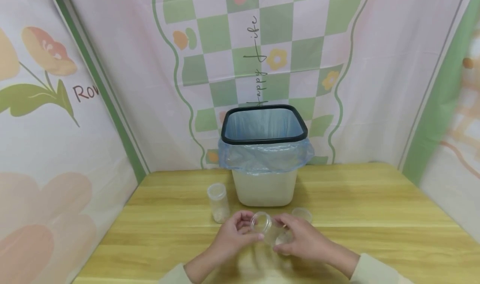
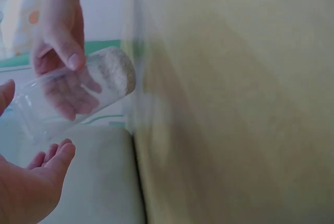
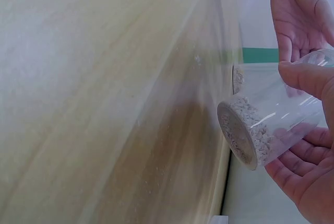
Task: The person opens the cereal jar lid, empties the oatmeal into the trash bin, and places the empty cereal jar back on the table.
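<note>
In the head view, my right hand [image 1: 301,240] grips a clear jar [image 1: 272,234], tilted with its uncovered mouth toward my left hand [image 1: 240,233]. Pale flaky bits [image 3: 257,125] lie at the jar's bottom end, as the right wrist view shows. The left hand's thumb and fingers are spread apart around the mouth, close to the rim, without curling round it. A round clear lid [image 1: 301,214] lies on the table just beyond the right hand. Left of it, behind the left hand, a second clear jar [image 1: 218,203] stands upright with its lid on and pale contents low inside.
A pale bin [image 1: 265,190] stands at the back middle of the wooden table [image 1: 168,217]. A bluish bag [image 1: 264,158] lines it, folded out under a black rim [image 1: 264,141]. Patterned curtains [image 1: 210,38] enclose the back and both sides.
</note>
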Motion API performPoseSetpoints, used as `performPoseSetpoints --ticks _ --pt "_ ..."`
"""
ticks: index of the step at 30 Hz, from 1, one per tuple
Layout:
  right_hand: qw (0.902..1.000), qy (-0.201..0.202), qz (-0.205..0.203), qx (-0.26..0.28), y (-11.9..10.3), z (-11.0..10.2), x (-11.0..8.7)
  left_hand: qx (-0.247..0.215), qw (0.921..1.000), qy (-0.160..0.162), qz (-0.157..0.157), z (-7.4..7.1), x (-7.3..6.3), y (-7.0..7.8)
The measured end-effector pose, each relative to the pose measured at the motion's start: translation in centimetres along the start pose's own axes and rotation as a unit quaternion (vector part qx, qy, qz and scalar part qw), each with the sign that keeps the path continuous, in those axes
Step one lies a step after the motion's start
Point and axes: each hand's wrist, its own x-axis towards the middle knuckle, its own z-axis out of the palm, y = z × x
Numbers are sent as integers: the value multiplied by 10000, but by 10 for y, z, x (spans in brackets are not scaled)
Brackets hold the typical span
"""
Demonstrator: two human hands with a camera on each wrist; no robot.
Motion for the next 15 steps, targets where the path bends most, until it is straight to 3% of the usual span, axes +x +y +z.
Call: performPoseSetpoints --ticks 5,9,12,15 --pt "9997 35 214 139 0 -4 -2 339 9984 7 454 -12 3 11" --pt "9996 62 201 198 -2 -7 -3 802 9920 134 960 -24 6 24" --pt "9997 132 108 152 -3 -9 -2 1214 9816 434 1410 -31 9 34" --pt "9997 231 29 99 -4 -11 -3 1732 9613 776 1995 -38 13 45"
